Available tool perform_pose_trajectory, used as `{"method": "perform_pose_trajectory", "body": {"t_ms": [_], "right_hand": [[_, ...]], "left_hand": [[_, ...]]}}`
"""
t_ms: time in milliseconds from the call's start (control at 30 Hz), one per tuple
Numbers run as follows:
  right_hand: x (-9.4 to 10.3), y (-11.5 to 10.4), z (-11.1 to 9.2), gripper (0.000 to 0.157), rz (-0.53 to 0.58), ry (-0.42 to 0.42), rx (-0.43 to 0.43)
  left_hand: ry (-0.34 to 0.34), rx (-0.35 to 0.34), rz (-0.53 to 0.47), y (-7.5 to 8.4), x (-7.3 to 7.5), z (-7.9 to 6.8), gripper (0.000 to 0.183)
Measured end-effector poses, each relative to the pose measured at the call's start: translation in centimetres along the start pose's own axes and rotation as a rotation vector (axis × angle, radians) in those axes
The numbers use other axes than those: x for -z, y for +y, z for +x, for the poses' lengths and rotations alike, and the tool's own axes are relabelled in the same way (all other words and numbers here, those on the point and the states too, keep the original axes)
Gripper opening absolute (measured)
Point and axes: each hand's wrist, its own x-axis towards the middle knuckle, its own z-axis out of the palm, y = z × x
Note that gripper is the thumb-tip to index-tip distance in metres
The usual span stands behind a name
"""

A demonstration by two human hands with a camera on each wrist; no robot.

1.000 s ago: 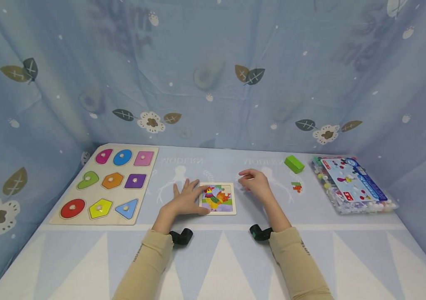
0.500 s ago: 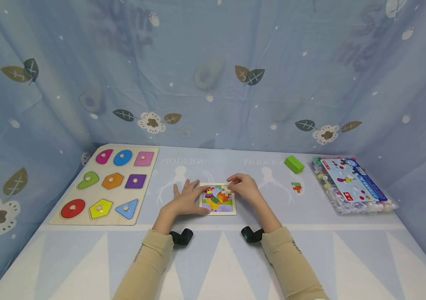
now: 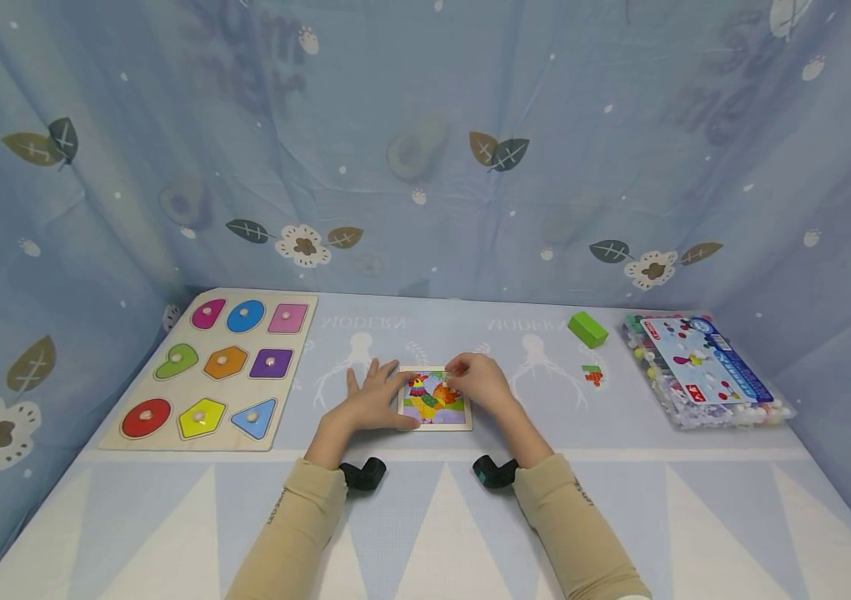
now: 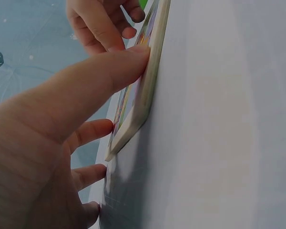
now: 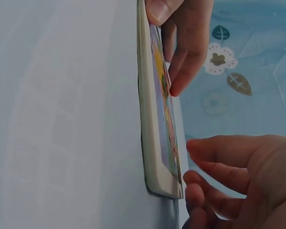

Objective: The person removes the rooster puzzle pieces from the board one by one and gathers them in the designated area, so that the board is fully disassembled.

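from my end, the left hand (image 3: pixel 371 404) is spread, thumb resting on the near rim of the rooster puzzle (image 3: pixel 430 408), which lies flat between both hands. right hand (image 3: pixel 481 382) has bent fingers at its upper right corner; can't tell if it's pinching anything. i'd guess the puzzle is light, stiff, a bit slidey, so best held by the rim. tabletop (image 3: pixel 515 433) is pale and printed, leafy blue curtain (image 3: pixel 425 125) behind.
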Motion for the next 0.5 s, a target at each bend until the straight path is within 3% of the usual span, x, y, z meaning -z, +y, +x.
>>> {"method": "perform_pose_trajectory", "body": {"t_ms": [167, 500], "right_hand": [[-0.17, 0.12, -0.08, 0.016, -0.093, -0.003, 0.022], [-0.4, 0.33, 0.12, 0.015, -0.089, -0.027, 0.031]], "left_hand": [[-0.003, 0.003, -0.002, 0.03, -0.03, 0.04, 0.076], [-0.006, 0.008, -0.009, 0.13, -0.06, 0.04, 0.076]]}}
